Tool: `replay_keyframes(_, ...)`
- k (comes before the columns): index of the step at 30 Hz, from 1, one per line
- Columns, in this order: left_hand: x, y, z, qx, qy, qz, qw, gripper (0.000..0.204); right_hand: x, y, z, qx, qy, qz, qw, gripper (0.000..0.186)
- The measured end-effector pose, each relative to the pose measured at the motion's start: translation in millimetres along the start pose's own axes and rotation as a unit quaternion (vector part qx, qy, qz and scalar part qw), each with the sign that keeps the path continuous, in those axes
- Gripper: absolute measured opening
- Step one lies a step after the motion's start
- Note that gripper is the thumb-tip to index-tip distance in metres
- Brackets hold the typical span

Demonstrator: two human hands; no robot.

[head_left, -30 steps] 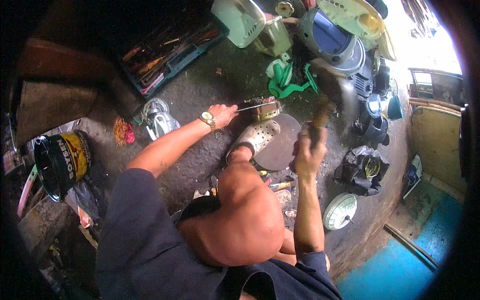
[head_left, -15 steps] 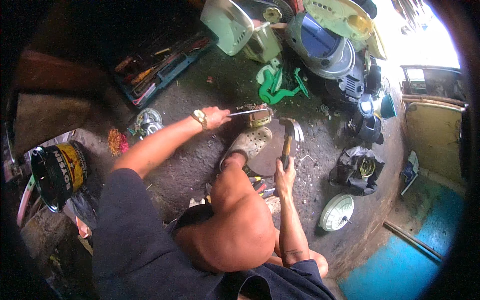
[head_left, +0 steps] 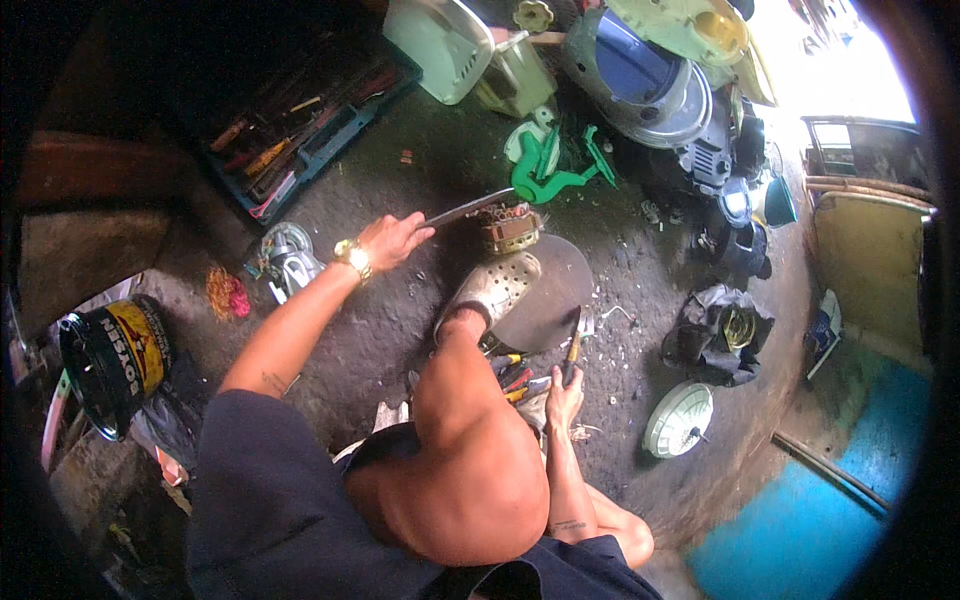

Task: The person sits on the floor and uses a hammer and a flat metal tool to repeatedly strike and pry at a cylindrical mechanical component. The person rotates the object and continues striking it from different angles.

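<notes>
My left hand (head_left: 394,243), with a gold watch at the wrist, grips a long flat metal blade (head_left: 462,209). The blade slants up over the near-left side of a motor stator (head_left: 511,230) with copper windings; whether it touches cannot be told. The stator stands beside my foot in a beige clog (head_left: 500,285), at the far edge of a round dark plate (head_left: 562,295). My right hand (head_left: 564,400) is closed around the handle of a claw hammer (head_left: 573,357), whose head is low beside the plate's near-right edge.
Beyond the stator lies a green plastic part (head_left: 555,175). A tool tray (head_left: 330,135) is at the far left, a paint bucket (head_left: 118,360) at the left. Fan parts and a clear-fronted housing (head_left: 640,80) crowd the far right. A pale round cover (head_left: 679,420) and black bag (head_left: 715,335) lie right.
The hammer has dropped back toward me, away from the stator. My left hand has shifted left and nearer me, and the blade now tilts upward, its tip near the green part.
</notes>
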State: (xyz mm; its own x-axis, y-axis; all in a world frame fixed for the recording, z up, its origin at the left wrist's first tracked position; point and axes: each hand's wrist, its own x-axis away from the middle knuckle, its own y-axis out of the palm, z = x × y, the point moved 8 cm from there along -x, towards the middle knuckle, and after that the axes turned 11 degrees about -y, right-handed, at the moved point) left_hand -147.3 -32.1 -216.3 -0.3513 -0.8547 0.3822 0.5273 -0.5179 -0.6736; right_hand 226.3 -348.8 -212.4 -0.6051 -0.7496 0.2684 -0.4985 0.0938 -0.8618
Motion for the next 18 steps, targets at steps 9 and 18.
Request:
replay_keyframes(9, 57.4, 66.3, -40.5, 0.216, -0.229, 0.030, 0.949, 0.054, -107.2, -11.6, -107.5, 0.136, -0.156, 0.079, 0.975, 0.077)
replay_keyframes(18, 74.5, 92.0, -27.5, 0.275, -0.287, 0.000, 0.918, 0.062, -145.7, 92.4, -284.8, 0.144, -0.258, -0.066, 0.953, 0.113)
